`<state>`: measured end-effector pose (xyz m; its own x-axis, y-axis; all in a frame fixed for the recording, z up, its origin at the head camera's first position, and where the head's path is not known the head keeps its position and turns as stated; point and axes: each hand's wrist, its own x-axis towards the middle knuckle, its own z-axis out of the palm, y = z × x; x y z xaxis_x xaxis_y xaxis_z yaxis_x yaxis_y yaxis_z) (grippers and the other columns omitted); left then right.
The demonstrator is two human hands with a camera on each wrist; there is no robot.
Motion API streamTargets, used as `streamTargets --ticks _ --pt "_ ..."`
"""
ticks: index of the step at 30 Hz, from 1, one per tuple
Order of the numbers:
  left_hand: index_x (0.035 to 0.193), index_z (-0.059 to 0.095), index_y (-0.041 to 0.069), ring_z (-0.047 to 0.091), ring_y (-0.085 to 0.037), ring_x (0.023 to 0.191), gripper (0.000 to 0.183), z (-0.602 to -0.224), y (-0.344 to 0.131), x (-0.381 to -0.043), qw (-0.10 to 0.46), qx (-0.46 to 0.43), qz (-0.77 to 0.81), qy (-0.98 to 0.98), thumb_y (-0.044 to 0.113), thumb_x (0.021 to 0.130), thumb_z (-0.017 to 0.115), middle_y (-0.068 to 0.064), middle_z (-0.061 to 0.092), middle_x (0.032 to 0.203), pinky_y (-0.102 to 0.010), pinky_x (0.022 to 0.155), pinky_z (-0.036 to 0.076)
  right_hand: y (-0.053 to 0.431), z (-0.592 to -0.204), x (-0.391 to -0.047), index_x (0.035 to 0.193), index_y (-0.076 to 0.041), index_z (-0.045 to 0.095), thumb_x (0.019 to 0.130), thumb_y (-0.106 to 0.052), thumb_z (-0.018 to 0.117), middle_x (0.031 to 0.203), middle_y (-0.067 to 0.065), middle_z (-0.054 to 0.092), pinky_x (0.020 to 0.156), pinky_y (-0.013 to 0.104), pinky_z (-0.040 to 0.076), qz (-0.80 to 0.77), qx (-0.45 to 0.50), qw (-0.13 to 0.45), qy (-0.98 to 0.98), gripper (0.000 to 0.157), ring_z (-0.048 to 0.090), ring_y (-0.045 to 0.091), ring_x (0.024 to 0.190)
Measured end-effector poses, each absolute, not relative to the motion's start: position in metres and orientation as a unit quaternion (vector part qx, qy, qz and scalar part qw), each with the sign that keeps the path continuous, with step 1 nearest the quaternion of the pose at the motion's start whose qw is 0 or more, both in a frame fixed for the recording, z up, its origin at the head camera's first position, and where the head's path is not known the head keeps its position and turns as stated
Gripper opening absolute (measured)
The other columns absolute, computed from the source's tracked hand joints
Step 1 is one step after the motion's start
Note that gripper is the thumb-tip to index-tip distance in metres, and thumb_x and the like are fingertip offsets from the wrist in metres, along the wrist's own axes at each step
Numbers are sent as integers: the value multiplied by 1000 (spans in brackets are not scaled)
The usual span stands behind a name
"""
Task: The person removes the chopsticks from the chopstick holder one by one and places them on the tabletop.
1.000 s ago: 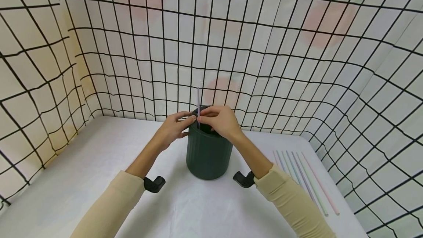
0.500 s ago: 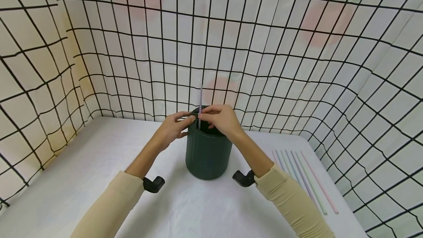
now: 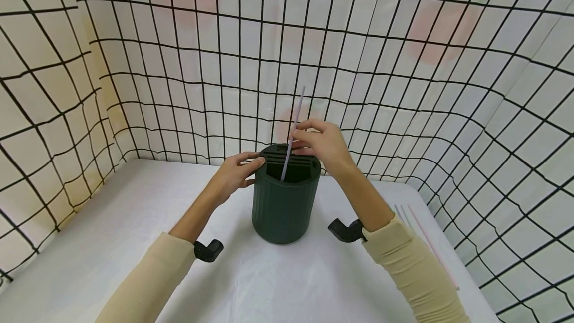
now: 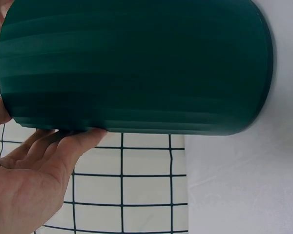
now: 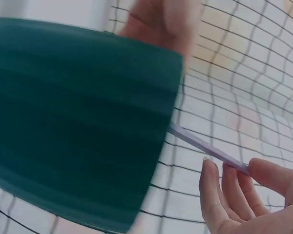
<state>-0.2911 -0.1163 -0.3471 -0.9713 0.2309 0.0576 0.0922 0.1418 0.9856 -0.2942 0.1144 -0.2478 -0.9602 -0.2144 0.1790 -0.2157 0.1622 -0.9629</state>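
A dark green ribbed pen holder stands upright on the white table, with slotted dividers at the back of its mouth. My left hand holds its left side near the rim; in the left wrist view the fingertips touch the wall. A thin pale purple straw leans to the right, its lower end inside the holder's front compartment. My right hand pinches the straw between thumb and fingers above the rim, as the right wrist view also shows. The straw's bottom tip is hidden inside the holder.
Several pastel straws lie side by side on the table at the right, partly covered by the right sleeve. Black wire mesh encloses the back and sides of the white table.
My right hand has lifted up and to the right, pulling the purple straw higher and tilting it away from the holder's left rim. My left hand stays in place.
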Motion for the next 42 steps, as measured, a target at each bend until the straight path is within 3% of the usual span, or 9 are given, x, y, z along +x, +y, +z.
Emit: streamTargets --ticks 10,21,30,42 --pt "151 48 10 61 -32 129 60 -345 -117 -290 57 114 647 752 42 102 61 -16 54 147 -47 107 52 147 -204 -284 115 -1 66 96 -19 72 105 12 73 87 35 63 659 145 65 -735 27 74 25 95" --pt "150 48 11 61 -31 129 59 -345 -117 -291 55 107 647 753 41 102 61 -15 54 147 -47 107 52 195 -185 -275 118 4 62 93 -20 76 102 10 74 85 34 63 690 121 72 -710 37 75 23 92" --pt "150 49 11 62 -30 128 59 -345 -116 -291 56 105 646 754 42 101 62 -14 55 146 -47 106 53 237 -216 -278 120 3 61 96 -24 72 94 1 74 80 30 64 667 81 71 -737 37 75 18 86" --pt "150 48 11 62 -30 128 59 -346 -116 -291 54 101 642 758 41 101 62 -13 55 146 -46 106 53 300 -286 -297 123 2 59 98 -20 69 90 -7 75 79 26 64 643 10 -5 -766 35 75 10 84"
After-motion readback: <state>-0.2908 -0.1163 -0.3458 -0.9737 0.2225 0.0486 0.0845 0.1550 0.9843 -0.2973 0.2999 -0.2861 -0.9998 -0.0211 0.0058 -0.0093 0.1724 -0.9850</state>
